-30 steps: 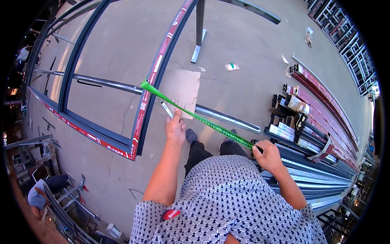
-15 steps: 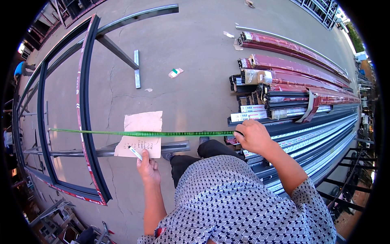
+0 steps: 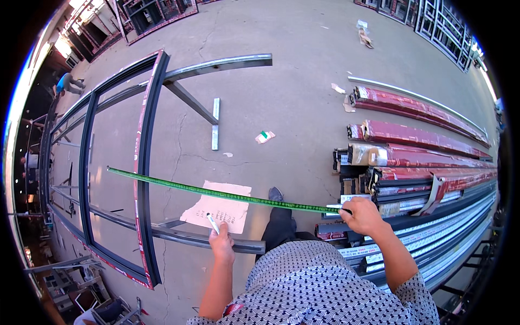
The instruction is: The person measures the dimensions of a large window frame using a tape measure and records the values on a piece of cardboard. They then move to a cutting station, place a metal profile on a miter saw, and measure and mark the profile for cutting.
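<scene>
Over the grey floor (image 3: 292,92), your right hand (image 3: 362,215) is closed on the green tape measure (image 3: 260,201), which stretches leftward from your thumb. Your left hand (image 3: 222,245) grips a white marker (image 3: 212,221) together with the cardboard sheet (image 3: 230,210) at its lower edge. Farther out, the tape crosses before the sheet's upper part, then the dark frame (image 3: 145,119).

Your tape (image 3: 238,197) slopes more gently from your right hand (image 3: 362,215) than a second ago; beyond your left hand (image 3: 221,245), its free end has gone from the rail (image 3: 143,206) to inside the frame (image 3: 85,179). The rail is now farther left of that hand. The tube's (image 3: 246,246) end lies closer by it. Between your hands, one shoe (image 3: 275,194) shows, not two.
</scene>
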`<state>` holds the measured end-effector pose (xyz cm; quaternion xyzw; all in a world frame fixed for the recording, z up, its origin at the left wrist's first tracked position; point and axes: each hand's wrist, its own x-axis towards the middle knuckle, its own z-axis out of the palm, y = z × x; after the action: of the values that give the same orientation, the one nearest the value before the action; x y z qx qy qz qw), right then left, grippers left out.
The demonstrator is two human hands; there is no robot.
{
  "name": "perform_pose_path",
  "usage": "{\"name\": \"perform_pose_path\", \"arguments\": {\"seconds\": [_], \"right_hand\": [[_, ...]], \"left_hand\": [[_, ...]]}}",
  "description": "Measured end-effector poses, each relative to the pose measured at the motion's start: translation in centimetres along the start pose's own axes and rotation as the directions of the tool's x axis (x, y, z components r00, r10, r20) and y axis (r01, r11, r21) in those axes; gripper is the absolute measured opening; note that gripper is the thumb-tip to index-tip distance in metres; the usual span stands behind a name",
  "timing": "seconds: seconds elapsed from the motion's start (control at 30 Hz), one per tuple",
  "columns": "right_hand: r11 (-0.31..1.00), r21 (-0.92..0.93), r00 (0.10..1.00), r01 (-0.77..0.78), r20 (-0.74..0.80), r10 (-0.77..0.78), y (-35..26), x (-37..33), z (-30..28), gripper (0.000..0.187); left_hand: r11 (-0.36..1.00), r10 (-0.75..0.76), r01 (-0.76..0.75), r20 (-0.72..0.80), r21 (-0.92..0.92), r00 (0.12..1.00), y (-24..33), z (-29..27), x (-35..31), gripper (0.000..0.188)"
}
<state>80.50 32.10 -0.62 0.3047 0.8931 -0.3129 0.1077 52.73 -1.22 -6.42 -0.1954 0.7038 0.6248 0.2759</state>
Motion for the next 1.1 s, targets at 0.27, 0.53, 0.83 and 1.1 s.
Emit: {"name": "perform_pose_path", "arguments": {"seconds": [0.27,0.53,0.83,1.1], "right_hand": [[0.993,0.112,0.991,-0.034,0.131,0.019,1.8,9.0,-0.7,0.028],[0.974,0.228,0.991,0.014,0.123,-0.043,2.1,20.5,-3.7,0.029],[0.936,0.334,0.964,0.112,0.19,-0.184,3.6,35.2,-12.9,0.031],[0.909,0.347,0.971,0.23,-0.024,-0.237,10.2,45.9,-25.2,0.028]], "left_hand": [[0.988,0.024,-0.008,-0.1,0.156,0.995,-1.8,1.3,2.1,0.022],[0.999,-0.016,0.031,-0.317,0.043,0.948,-0.7,3.8,2.7,0.023],[0.973,0.126,-0.197,-0.432,-0.122,0.893,5.5,16.7,5.2,0.016],[0.873,0.371,-0.451,-0.347,-0.186,0.861,17.5,36.8,10.5,0.019]]}}
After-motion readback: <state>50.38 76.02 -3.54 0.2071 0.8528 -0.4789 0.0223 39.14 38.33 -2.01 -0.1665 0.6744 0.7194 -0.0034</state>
